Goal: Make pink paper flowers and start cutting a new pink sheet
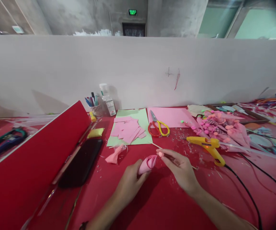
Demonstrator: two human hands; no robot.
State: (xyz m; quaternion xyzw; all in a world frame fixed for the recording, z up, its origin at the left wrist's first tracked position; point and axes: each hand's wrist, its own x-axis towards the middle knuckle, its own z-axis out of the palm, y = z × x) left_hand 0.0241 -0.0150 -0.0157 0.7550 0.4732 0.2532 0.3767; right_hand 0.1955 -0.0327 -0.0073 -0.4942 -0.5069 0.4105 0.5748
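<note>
My left hand is wrapped round a rolled pink paper, its coiled open end facing right. Just right of that end, my right hand pinches a small pink pom-pom between thumb and fingertips. A thin pale stick reaches up and left from these fingertips; whether they grip it too I cannot tell. Beyond my left hand lies a pink paper piece with clear wrap. Cut pink paper pieces rest on a green sheet.
Scissors lie across a pink sheet. A yellow glue gun with a black cord is at right, before a pile of pink paper cones. A dark phone leans by a red panel. Behind are a bottle and pen cup.
</note>
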